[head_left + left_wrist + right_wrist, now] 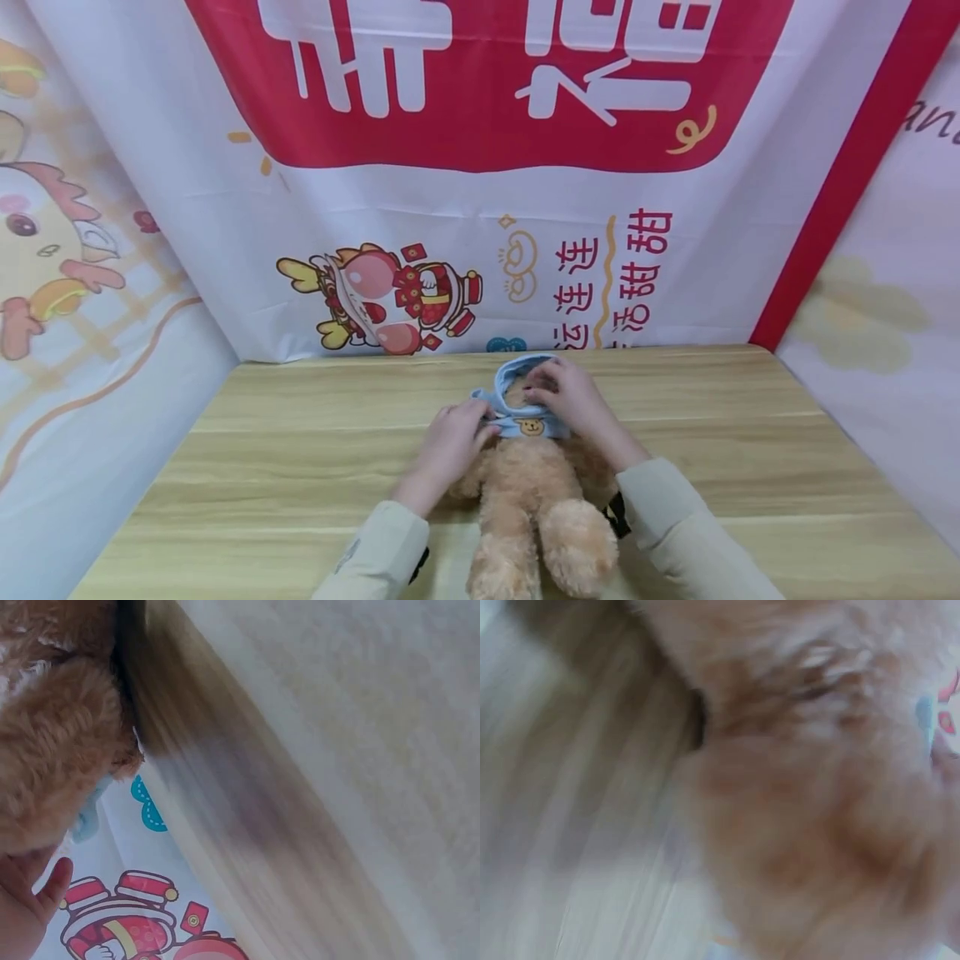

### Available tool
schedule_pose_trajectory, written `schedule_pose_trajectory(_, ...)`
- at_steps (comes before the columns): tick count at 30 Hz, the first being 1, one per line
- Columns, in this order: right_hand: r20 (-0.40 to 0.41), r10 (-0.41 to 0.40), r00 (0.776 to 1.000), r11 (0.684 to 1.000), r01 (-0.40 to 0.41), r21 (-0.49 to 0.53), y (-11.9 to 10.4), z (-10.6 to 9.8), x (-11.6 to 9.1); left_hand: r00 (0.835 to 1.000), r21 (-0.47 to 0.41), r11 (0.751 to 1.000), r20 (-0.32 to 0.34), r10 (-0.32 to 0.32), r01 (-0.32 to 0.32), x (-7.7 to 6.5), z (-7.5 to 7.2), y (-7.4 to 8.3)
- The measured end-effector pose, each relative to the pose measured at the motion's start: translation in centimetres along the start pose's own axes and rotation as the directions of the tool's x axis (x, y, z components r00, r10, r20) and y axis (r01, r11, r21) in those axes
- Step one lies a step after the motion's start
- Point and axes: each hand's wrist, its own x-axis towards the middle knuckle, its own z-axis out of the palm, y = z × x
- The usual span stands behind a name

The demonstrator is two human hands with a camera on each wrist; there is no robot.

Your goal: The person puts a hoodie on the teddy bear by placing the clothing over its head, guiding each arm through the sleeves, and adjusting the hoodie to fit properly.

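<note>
A light brown plush bear (528, 475) lies on its back with its legs toward me. A small light blue hoodie (506, 427) with a bear-face print is bunched around its head and upper chest. My left hand (453, 433) pinches the hoodie's left side near the neck. At the hood's right edge, my right hand (573, 400) grips the cloth with curled fingers. In the left wrist view, the left hand (22, 907) is partly cut off below a furry arm (60, 742). Blurred fur (810, 825) fills most of the right wrist view and hides most of that hand.
The bear rests on a wood-grain table (300, 450). A white and red printed cloth (480, 200) hangs along the table's back edge. More printed cloth (97, 250) stands at the left side, and a pale panel (885, 275) at the right.
</note>
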Motion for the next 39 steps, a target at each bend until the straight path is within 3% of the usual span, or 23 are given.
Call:
schedule_pose_trajectory(5,-0.03,0.025,0.999,0.998,-0.026,-0.049,0.2,-1.1,-2.9,0.99,-0.032,0.998,-0.133,0.044,-0.049,-0.4,0.4,0.0)
schedule_pose_trajectory(9,0.075,0.037,0.996,0.998,-0.032,-0.062,1.6,-1.4,-4.8,0.986,-0.073,0.994,-0.153,0.068,-0.08,-0.6,0.7,0.3)
schedule_pose_trajectory(13,0.166,0.036,0.985,0.999,-0.042,0.035,2.6,-0.7,-5.6,0.993,-0.091,0.995,-0.117,0.028,-0.039,-0.9,0.8,0.4)
schedule_pose_trajectory(19,0.135,-0.003,0.991,0.981,-0.023,0.19,3.5,0.3,-5.4,0.997,-0.107,0.994,-0.08,-0.005,-0.004,-0.9,0.9,0.4)
schedule_pose_trajectory(23,0.213,-0.063,0.975,0.972,0.012,0.233,4.2,-0.2,-5.0,0.996,-0.187,0.98,0.07,-0.053,0.065,-0.8,0.8,0.0)
schedule_pose_trajectory(26,0.329,-0.085,0.941,0.968,-0.001,0.252,4.9,-1.0,-4.9,0.973,-0.232,0.961,0.208,-0.105,0.154,-0.7,0.8,-0.2)
schedule_pose_trajectory(28,0.391,-0.085,0.917,0.964,-0.023,0.263,5.2,-1.4,-4.9,0.957,-0.243,0.95,0.258,-0.134,0.198,-0.7,0.8,-0.3)
schedule_pose_trajectory(31,0.424,-0.084,0.902,0.971,-0.021,0.237,5.6,-1.2,-4.8,0.952,-0.24,0.946,0.268,-0.151,0.218,-0.6,0.9,-0.2)
schedule_pose_trajectory(39,0.33,-0.137,0.934,0.988,0.107,0.107,5.9,0.1,-4.7,0.961,-0.221,0.955,0.237,-0.144,0.198,-0.4,1.3,0.1)
